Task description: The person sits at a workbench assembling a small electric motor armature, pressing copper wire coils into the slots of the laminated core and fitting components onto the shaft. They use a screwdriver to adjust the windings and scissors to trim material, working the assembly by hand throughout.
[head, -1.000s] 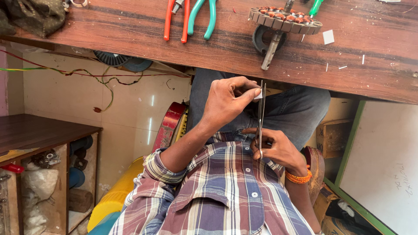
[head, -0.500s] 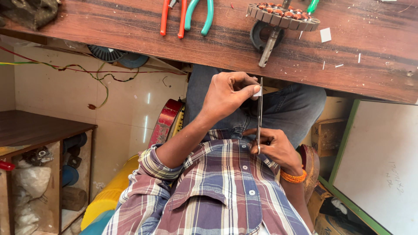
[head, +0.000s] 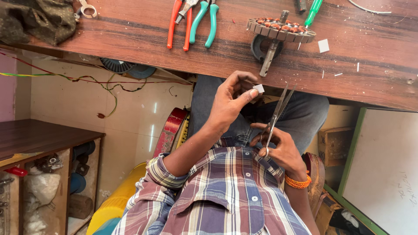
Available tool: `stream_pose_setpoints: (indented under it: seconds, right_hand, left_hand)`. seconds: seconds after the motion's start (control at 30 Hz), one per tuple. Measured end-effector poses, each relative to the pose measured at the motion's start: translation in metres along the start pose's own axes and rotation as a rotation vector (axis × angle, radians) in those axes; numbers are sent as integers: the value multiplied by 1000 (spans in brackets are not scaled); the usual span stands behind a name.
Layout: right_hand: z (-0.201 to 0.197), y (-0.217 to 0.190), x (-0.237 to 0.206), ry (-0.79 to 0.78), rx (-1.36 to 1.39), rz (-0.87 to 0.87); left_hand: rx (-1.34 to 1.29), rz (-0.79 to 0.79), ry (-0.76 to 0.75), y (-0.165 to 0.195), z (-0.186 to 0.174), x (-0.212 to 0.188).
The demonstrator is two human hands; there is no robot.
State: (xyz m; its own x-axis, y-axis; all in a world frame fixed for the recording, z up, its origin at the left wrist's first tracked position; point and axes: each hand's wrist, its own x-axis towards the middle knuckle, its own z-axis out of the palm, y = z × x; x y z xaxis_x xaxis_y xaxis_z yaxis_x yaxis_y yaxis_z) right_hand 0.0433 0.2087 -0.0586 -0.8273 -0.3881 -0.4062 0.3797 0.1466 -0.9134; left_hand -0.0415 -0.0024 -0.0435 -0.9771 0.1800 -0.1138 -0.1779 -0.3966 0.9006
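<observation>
- Fingers (head: 251, 93) of the left hand (head: 230, 104) pinch a small white paper piece (head: 258, 88) between thumb and fingertips, so this hand is clenched on the piece, held just under the edge of the wooden surface (head: 130, 37).
- Fingers of the right hand (head: 281, 148) sit in the loops of a pair of scissors (head: 278, 109), gripping them; the blades stand slightly parted and point up toward the surface, their tips just beside the paper piece without touching it.
- Head view, hands: both hands hover over the person's lap, above the blue trousers and the plaid shirt (head: 226, 196). An orange bead bracelet (head: 297, 182) circles the right wrist.
- Head view, surface: a round motor stator with copper windings (head: 281, 29) lies near the edge on its shaft, close above the scissors. Beside it lie orange-handled pliers (head: 178, 24) and teal-handled pliers (head: 207, 21), side by side. A green-handled screwdriver (head: 314, 11) lies right of the stator, and a white paper square (head: 323, 45) with small white scraps rests farther right. A dark cloth (head: 35, 19) is bunched at the far left end.
- Head view, below: loose coloured wires (head: 87, 80) trail under the surface, and a low wooden shelf (head: 39, 143) stands at the left.
</observation>
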Motion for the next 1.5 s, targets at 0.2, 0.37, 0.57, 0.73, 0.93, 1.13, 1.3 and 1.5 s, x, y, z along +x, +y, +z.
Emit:
stream_pose_setpoints:
  seconds: [0.2,0.37,0.57,0.73,0.93,1.13,1.3,1.5]
  right_hand:
    - [-6,-9,-2,-82,-39,42]
    - [-6,-12,-6,-142,-6,69]
    - [-2,-13,-6,-138,-9,68]
    - [-2,-13,-5,-140,-18,80]
    - [-2,-11,-6,-152,-9,115]
    - [-3,-9,-8,-121,98,135]
    - [-4,-7,-9,-106,99,161]
    - [-7,-3,-10,-128,67,150]
  left_hand:
    - [559,71,99,18,6,-3]
    - [512,150,46,22,14,-2]
    - [457,214,-3,20,19,-2]
    - [507,241,-59,19,17,-5]
    - [486,156,-52,16,17,-4]
    - [494,116,-50,15,18,-4]
    - [549,168,-62,12,16,-3]
    - [584,169,-78,10,15,-4]
